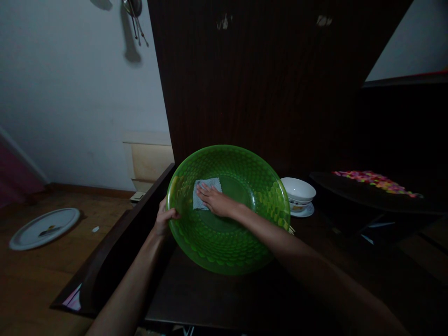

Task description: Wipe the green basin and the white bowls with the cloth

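A large green plastic basin (pixel 231 254) with a scale-like pattern is tilted so that its inside faces me, above a dark wooden surface. My left hand (pixel 164 218) grips the basin's left rim, thumb on the inner side and the other fingers behind the wall, mostly hidden. Inside the basin, my right hand (pixel 215 199) lies flat with fingers stretched out, pressing a light grey cloth (pixel 199 198) against the inner wall, left of the bottom.
Stacked white bowls (pixel 299 189) stand on a plate (pixel 304 211) to the right. Light sticks (pixel 291 230) poke out beside the basin. Farther right lies a strip of colourful pieces (pixel 378 181). A white oval lid-like object (pixel 45 228) rests on the wooden floor at left. A dark panel (pixel 259 93) rises behind.
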Action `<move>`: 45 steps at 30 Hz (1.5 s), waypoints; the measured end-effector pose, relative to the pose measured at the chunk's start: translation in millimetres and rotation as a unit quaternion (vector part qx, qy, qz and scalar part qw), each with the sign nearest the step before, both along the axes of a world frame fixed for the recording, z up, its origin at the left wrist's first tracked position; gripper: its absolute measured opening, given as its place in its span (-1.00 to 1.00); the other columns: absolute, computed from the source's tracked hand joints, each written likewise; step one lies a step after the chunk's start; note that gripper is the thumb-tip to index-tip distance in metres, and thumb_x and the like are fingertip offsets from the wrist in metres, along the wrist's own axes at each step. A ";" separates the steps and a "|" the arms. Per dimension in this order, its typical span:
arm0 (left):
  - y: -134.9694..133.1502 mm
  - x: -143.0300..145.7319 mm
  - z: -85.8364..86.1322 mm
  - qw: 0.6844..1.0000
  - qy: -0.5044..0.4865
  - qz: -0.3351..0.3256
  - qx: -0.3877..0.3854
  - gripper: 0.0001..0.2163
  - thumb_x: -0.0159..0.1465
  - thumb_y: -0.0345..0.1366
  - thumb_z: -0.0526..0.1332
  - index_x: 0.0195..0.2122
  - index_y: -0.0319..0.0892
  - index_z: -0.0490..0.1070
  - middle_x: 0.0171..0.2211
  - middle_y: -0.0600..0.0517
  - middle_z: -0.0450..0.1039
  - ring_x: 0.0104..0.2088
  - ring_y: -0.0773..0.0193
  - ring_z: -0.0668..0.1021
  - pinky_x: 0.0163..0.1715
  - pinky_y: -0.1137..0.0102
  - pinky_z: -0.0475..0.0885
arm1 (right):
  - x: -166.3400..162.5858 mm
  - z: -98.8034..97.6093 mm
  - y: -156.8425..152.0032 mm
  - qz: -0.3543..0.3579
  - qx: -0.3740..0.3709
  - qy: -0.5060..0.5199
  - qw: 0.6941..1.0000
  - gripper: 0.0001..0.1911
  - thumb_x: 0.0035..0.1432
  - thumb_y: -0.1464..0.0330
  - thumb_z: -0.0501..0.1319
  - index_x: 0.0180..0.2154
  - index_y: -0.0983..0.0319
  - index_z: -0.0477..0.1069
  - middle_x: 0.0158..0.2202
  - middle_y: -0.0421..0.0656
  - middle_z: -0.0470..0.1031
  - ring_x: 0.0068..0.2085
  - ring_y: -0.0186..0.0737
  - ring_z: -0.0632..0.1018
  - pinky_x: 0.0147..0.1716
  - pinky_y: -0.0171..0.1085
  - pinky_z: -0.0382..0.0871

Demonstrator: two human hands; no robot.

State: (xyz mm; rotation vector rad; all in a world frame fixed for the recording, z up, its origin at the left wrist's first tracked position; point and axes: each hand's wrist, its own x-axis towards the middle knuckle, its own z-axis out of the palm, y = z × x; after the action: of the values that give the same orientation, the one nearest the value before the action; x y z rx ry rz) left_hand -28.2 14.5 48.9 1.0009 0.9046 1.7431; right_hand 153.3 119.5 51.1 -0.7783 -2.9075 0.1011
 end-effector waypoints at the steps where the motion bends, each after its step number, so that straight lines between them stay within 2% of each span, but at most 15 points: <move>1: 0.6 -0.1 -0.4 1.000 -0.001 0.001 0.000 -0.71 -0.27 -0.40 0.22 -0.43 -0.16 0.51 -0.63 0.13 0.37 -0.64 0.35 0.34 -0.69 0.48 0.25 | -0.3 -0.4 -6.0 0.013 0.004 -0.011 1.000 -0.44 0.37 0.45 -0.01 0.36 0.41 0.07 0.44 0.09 -0.07 0.45 0.00 -0.07 0.39 0.09 -0.08; 6: 2.1 0.7 -0.6 1.000 -0.006 0.007 0.000 -0.69 -0.28 -0.41 0.22 -0.42 -0.17 0.52 -0.61 0.12 0.39 -0.63 0.35 0.35 -0.67 0.49 0.27 | 11.1 -2.4 -41.1 0.059 0.038 -0.064 0.995 -0.50 0.32 0.50 0.12 0.28 0.36 0.25 0.38 0.07 0.15 0.39 0.01 0.16 0.31 -0.01 0.17; 10: 0.9 2.5 1.7 1.000 -0.010 0.007 0.001 -0.64 -0.28 -0.41 0.20 -0.38 -0.17 0.53 -0.58 0.11 0.42 -0.59 0.32 0.39 -0.63 0.48 0.30 | 25.8 -3.1 -67.0 0.046 0.069 -0.096 0.992 -0.59 0.29 0.58 0.08 0.14 0.40 0.41 0.25 0.11 0.37 0.20 0.05 0.45 0.01 -0.11 0.47; 14: -0.4 3.2 3.5 1.000 -0.011 0.008 0.001 -0.61 -0.28 -0.42 0.20 -0.34 -0.19 0.53 -0.55 0.10 0.44 -0.57 0.32 0.40 -0.63 0.48 0.31 | 41.6 -2.4 -79.7 0.025 0.091 -0.120 0.988 -0.64 0.23 0.62 0.10 0.01 0.40 0.50 0.16 0.09 0.47 0.06 0.02 0.56 -0.11 -0.17 0.49; 20: -0.5 2.2 4.3 1.000 -0.014 0.012 -0.001 -0.65 -0.30 -0.43 0.20 -0.40 -0.20 0.52 -0.59 0.11 0.41 -0.60 0.34 0.37 -0.66 0.49 0.27 | 69.6 1.3 -76.3 -0.034 0.099 -0.145 0.984 -0.66 0.21 0.60 0.14 -0.01 0.41 0.52 0.21 0.17 0.41 0.12 0.07 0.53 -0.09 -0.17 0.49; 24: -1.2 3.1 5.6 1.000 -0.015 0.010 0.000 -0.70 -0.28 -0.41 0.21 -0.44 -0.19 0.51 -0.61 0.10 0.40 -0.62 0.34 0.35 -0.67 0.48 0.26 | 83.0 8.9 -65.1 -0.090 0.100 -0.144 0.980 -0.60 0.25 0.54 0.15 0.11 0.44 0.44 0.20 0.22 0.40 0.10 0.09 0.54 -0.09 -0.14 0.52; 28: -2.0 4.0 5.5 1.000 -0.017 0.004 -0.005 -0.66 -0.29 -0.41 0.21 -0.41 -0.19 0.53 -0.58 0.08 0.42 -0.60 0.31 0.39 -0.65 0.47 0.28 | 87.9 14.9 -47.9 -0.136 0.104 -0.130 0.977 -0.56 0.29 0.48 0.14 0.18 0.41 0.38 0.29 0.17 0.30 0.18 0.09 0.49 -0.02 -0.13 0.50; 32: -3.7 4.8 5.7 1.000 -0.023 0.008 -0.012 -0.64 -0.29 -0.41 0.21 -0.38 -0.19 0.54 -0.58 0.10 0.42 -0.60 0.33 0.39 -0.64 0.49 0.29 | 85.7 15.5 -26.5 -0.173 0.108 -0.109 0.973 -0.50 0.29 0.43 0.15 0.24 0.38 0.30 0.34 0.14 0.21 0.28 0.09 0.37 0.10 -0.14 0.43; 37: -5.4 5.0 7.3 1.000 -0.017 0.014 -0.019 -0.66 -0.29 -0.41 0.21 -0.40 -0.18 0.53 -0.60 0.12 0.40 -0.61 0.34 0.37 -0.64 0.48 0.28 | 73.3 18.3 -4.1 -0.197 0.110 -0.085 0.970 -0.43 0.32 0.39 0.10 0.30 0.49 0.19 0.37 0.22 0.11 0.35 0.12 0.24 0.23 -0.09 0.29; 45: -6.3 4.2 4.3 0.999 -0.025 0.006 -0.030 -0.63 -0.28 -0.40 0.22 -0.36 -0.16 0.55 -0.58 0.11 0.41 -0.59 0.31 0.39 -0.64 0.46 0.29 | 49.6 20.1 7.4 -0.193 0.111 -0.061 0.973 -0.42 0.34 0.40 0.05 0.32 0.51 0.13 0.38 0.22 0.05 0.40 0.08 0.13 0.30 -0.06 0.18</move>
State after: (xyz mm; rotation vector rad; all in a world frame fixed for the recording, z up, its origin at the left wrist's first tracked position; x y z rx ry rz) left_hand -24.0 8.2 53.1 0.9116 0.9280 1.7341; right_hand 202.9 126.9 71.1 -1.3223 -2.7446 -0.3134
